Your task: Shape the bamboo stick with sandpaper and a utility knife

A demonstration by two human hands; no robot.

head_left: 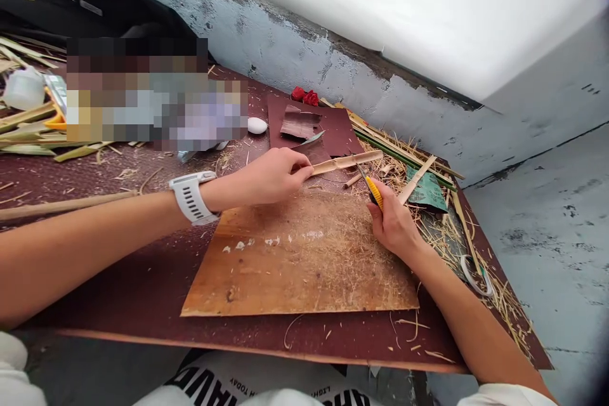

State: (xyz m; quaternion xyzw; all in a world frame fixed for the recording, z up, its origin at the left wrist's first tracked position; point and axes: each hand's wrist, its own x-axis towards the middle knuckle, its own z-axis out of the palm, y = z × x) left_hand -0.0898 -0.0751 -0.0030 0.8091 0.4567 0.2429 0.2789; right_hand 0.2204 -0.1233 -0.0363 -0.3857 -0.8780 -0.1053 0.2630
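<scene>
My left hand pinches one end of a split bamboo strip, which extends to the right over the back of a wooden board. A white watch is on that wrist. On the right, my right hand is closed around a yellow utility knife. Its blade points up and left, close under the strip; whether they touch is unclear. Fine shavings and some white marks cover parts of the board.
Bamboo strips and shavings lie along the right, with a green packet and a white ring. Behind are red flowers, dark sheets and a white oval object. More strips and a plastic bottle are left.
</scene>
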